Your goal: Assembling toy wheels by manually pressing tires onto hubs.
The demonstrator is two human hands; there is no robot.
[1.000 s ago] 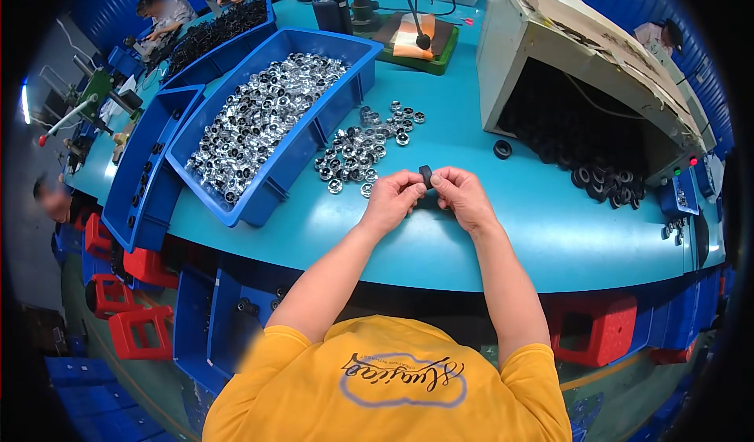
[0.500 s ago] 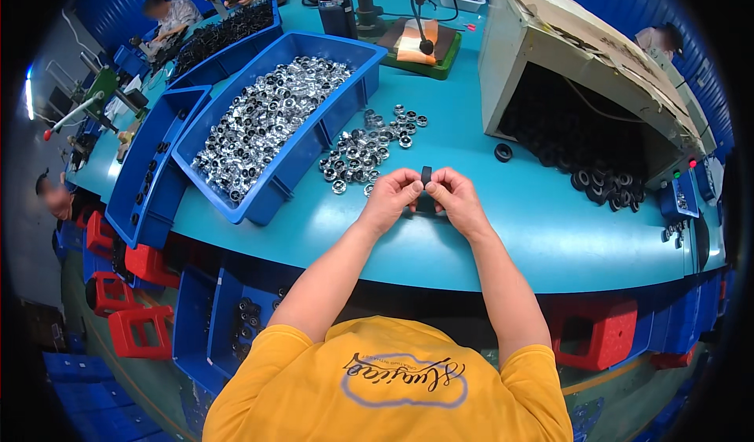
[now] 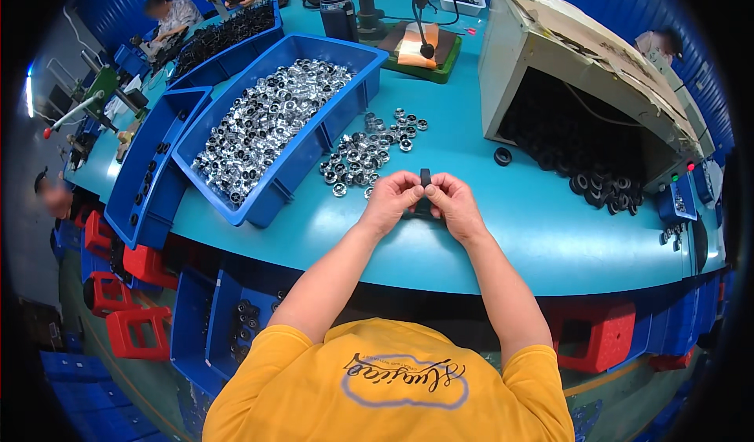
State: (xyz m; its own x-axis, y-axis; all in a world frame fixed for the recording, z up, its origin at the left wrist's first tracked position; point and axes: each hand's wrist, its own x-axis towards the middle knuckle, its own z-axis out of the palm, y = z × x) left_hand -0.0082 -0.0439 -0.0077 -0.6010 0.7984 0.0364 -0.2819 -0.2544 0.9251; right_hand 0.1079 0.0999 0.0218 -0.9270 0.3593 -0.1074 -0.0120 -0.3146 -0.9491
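Both my hands meet over the near middle of the blue-green table (image 3: 542, 249). Between the fingertips of my left hand (image 3: 390, 205) and my right hand (image 3: 457, 206) a black rubber ring (image 3: 426, 176) stands edge-on. Fingers and thumbs pinch it from both sides and cover most of it; whether anything sits inside it is hidden. Just beyond my left hand lies a loose heap of shiny metal-and-black wheels (image 3: 357, 157). To the right, beyond my right hand, a single black ring (image 3: 503, 156) rests on the table near a pile of similar rings (image 3: 601, 187).
A blue bin (image 3: 271, 194) full of shiny wheels stands at the left, beside a narrower blue bin (image 3: 118, 198). A pale open-fronted box (image 3: 496, 88) occupies the right. At the back are a green-based press (image 3: 440, 66) and a dark bottle (image 3: 338, 18). Other people work farther off.
My hands stay at nearly the same spot with the black ring still pinched between them. The fingers of my right hand have shifted slightly.
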